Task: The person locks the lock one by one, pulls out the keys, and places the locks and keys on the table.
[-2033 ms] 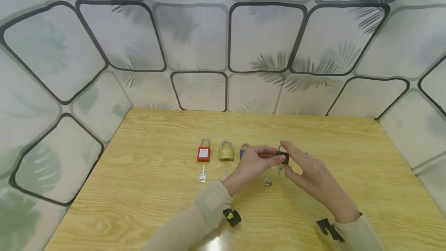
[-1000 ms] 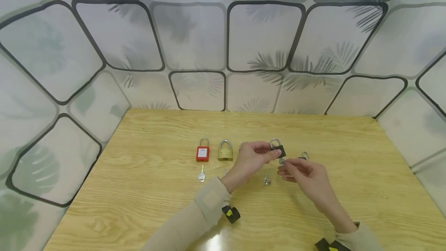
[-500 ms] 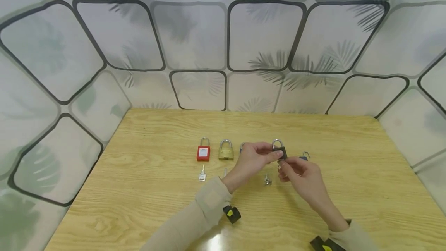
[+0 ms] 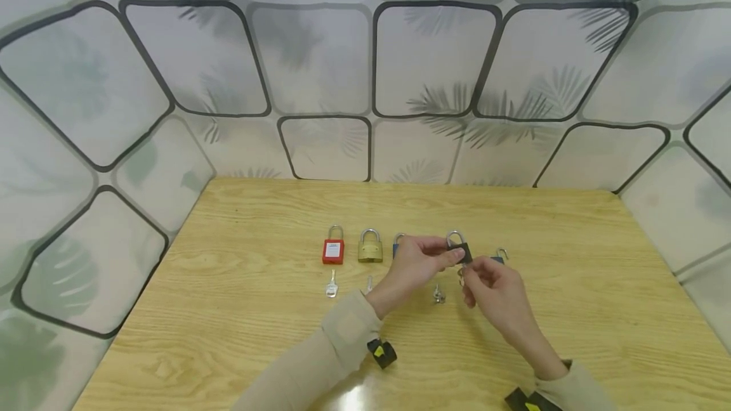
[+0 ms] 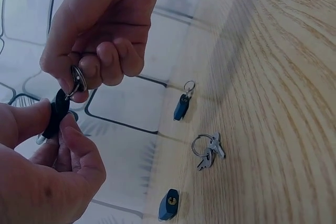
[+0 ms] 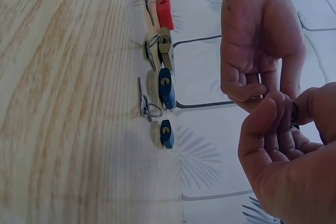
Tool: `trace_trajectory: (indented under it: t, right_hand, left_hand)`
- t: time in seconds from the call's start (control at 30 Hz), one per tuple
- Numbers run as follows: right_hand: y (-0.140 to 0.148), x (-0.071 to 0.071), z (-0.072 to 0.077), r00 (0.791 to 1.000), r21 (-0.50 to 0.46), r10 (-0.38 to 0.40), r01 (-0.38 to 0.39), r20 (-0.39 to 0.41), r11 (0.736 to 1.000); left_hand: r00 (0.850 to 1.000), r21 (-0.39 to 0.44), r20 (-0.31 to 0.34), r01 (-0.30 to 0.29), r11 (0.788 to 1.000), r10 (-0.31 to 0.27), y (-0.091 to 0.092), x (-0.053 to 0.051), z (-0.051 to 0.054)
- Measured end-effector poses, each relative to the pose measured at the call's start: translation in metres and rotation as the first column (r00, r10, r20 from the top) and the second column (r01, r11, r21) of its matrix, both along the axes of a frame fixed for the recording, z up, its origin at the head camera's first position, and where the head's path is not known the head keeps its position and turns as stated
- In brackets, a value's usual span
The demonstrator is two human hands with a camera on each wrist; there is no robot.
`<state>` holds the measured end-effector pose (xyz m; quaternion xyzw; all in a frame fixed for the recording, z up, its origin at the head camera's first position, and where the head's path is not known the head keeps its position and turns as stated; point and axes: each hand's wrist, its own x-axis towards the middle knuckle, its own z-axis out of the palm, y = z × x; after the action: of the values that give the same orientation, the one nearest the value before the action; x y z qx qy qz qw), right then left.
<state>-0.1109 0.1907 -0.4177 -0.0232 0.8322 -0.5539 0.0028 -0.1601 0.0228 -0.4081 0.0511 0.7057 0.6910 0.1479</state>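
My left hand (image 4: 417, 262) grips a small black padlock (image 4: 460, 252) between thumb and fingers, its shackle pointing up. Below the lock, my right hand (image 4: 499, 293) pinches a key at the keyhole. The key's metal ring (image 5: 79, 80) hangs by the right thumb in the left wrist view. In that view the black lock body (image 5: 58, 114) sits between the left fingertips. The right wrist view shows both hands meeting, with most of the lock and key hidden behind the fingers.
A red padlock (image 4: 333, 251), a brass padlock (image 4: 370, 251) and a partly hidden blue padlock (image 4: 396, 248) lie in a row. Farther right is a blue padlock (image 5: 181, 107) with a ringed key, shackle open. Loose keys (image 4: 438, 295) lie nearer on the wooden table (image 4: 240, 309).
My right hand has gone from beside the black padlock's shackle and body down to the key below it, which it now pinches. The left hand keeps hold of the lock, tilting it slightly.
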Motion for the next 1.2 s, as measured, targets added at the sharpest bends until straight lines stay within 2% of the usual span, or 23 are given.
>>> trace_trajectory:
  t: [0.27, 0.57, 1.0, 1.07, 1.2]
  right_hand:
    - [0.0007, -0.0001, 0.0006, 1.000, 0.003, 0.008, -0.008, 0.029, 1.000]
    - [0.0037, 0.0016, -0.0009, 0.998, 0.016, 0.063, -0.064, 0.014, 0.998]
    - [0.0049, 0.0007, -0.0011, 0.998, 0.065, 0.069, -0.070, 0.008, 0.995]
    - [0.0049, 0.0001, -0.0017, 0.997, 0.064, 0.070, -0.071, 0.007, 0.995]
    - [0.0050, 0.0009, -0.0027, 0.997, 0.063, 0.070, -0.071, 0.031, 0.995]
  left_hand:
    - [1.000, 0.023, 0.028, -0.003, 1.000, 0.003, 0.0013, -0.0002, -0.0024]
    - [0.999, 0.035, 0.037, 0.003, 0.999, -0.004, 0.0029, -0.0009, -0.0070]
    - [0.995, 0.079, 0.101, -0.002, 0.997, -0.006, 0.0038, 0.0005, -0.0067]
    - [0.994, 0.085, 0.111, -0.015, 0.996, 0.006, 0.0035, -0.0001, -0.0073]
    - [0.988, 0.126, 0.139, -0.083, 0.989, 0.065, 0.0003, -0.0046, -0.0094]
